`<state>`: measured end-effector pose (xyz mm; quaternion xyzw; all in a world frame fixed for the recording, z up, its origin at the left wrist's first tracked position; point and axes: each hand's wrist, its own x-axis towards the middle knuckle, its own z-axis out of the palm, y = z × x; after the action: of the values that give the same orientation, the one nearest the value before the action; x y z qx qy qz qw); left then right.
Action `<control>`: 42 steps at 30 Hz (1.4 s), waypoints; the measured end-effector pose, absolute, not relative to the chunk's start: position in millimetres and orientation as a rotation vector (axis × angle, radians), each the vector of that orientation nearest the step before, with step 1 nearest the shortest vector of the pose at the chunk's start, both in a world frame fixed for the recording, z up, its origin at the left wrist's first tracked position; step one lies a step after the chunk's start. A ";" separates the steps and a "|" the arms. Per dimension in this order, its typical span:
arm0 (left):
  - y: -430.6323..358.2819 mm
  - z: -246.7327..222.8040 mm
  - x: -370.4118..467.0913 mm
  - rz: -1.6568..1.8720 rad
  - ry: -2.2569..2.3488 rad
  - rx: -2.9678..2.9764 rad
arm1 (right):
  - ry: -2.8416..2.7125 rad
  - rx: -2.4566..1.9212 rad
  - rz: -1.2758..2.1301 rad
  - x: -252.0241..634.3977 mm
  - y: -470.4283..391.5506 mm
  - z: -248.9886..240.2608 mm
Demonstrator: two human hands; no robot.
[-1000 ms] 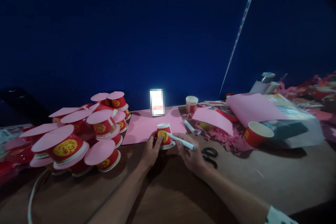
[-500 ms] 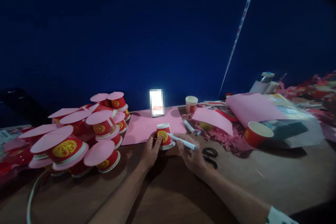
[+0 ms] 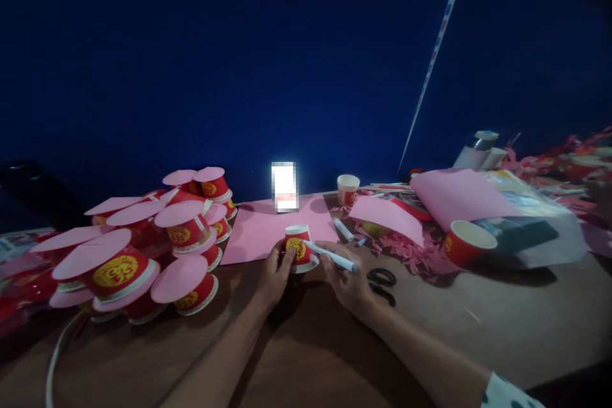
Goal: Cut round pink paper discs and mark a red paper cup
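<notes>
A red paper cup (image 3: 301, 254) with a yellow emblem stands upside down, its wide white rim at the bottom. My left hand (image 3: 276, 272) grips the cup's left side, thumb on the front. My right hand (image 3: 343, 274) is closed round a white marker (image 3: 335, 257), whose tip meets the cup's right side near the emblem. Behind the cup lies a pink paper sheet (image 3: 268, 229), and a bright phone-like screen (image 3: 285, 187) stands upright at its back. Black scissor handles (image 3: 382, 277) lie just right of my right hand.
Several red cups topped with pink discs (image 3: 115, 268) are piled at the left. To the right are a pink sheet (image 3: 461, 191), a tilted red cup (image 3: 468, 243), pink paper scraps (image 3: 415, 255) and a small cup (image 3: 348, 189). A blue partition (image 3: 239, 76) rises behind.
Almost nothing differs. The view has shifted very slightly, while both hands, the cup and the marker keep nearly the same places.
</notes>
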<state>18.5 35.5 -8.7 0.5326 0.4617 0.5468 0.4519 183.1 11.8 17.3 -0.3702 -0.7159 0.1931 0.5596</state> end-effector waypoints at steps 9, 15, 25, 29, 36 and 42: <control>35.0 -7.9 17.5 1.338 1.168 1.324 | -1.666 -0.891 0.408 185.2 12.7 19.0; 34.9 -8.3 17.3 1.341 1.151 1.321 | -1.661 -0.903 0.414 186.4 14.3 16.5; 36.4 -10.9 16.1 1.343 1.169 1.328 | -1.692 -0.972 0.423 186.4 11.7 20.0; 36.1 -10.4 16.9 1.354 1.177 1.291 | -1.671 -0.955 0.443 186.1 10.8 19.1; 37.3 -11.2 16.6 1.346 1.177 1.329 | -1.677 -0.880 0.437 184.1 10.9 17.5; 37.2 -10.3 16.8 1.342 1.188 1.314 | -1.694 -0.884 0.424 182.9 11.0 18.8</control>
<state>16.8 37.2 -10.3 0.5299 0.4792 0.5412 0.4434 182.9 11.0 18.8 -0.3747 -0.7181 0.1797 0.5583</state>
